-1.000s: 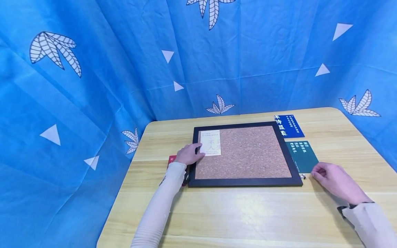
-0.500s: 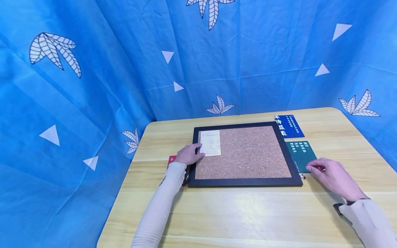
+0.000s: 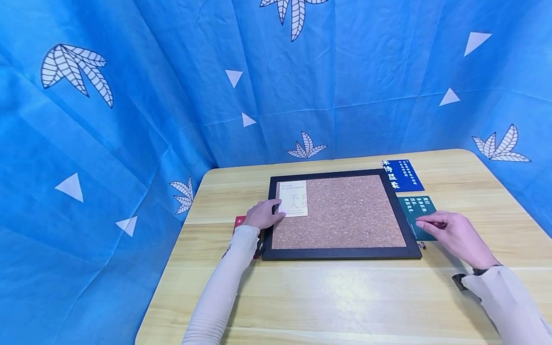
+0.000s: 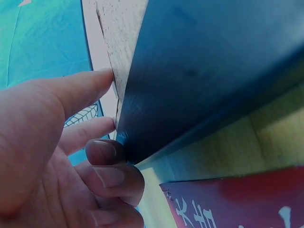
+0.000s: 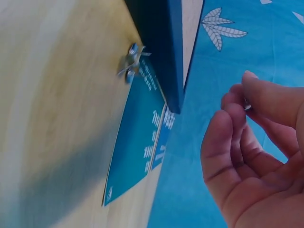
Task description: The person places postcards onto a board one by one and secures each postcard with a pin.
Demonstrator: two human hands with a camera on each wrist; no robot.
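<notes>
A black-framed cork board [image 3: 345,211] lies on the table with a cream card [image 3: 294,207] at its left side. My left hand [image 3: 260,215] reaches over the left frame edge, and its thumb and a finger press the card against the cork. Its other fingers are bent beside the frame in the left wrist view. Over a green card [image 3: 416,211] to the board's right, my right hand [image 3: 454,235] is raised. Between its thumb and fingertips it pinches a tiny shiny push pin [image 5: 247,107], mostly hidden by the fingers.
Several loose push pins [image 5: 132,64] lie by the frame's near right corner. A blue card [image 3: 404,175] sits behind the green one. A red card [image 3: 239,223] lies left of the board, partly under the left arm. Blue curtain [image 3: 302,96] hangs behind the wooden table [image 3: 327,297].
My right hand has moved left and upward from beside the loose push pins to over the green card. The left hand has stayed in place on the cream card.
</notes>
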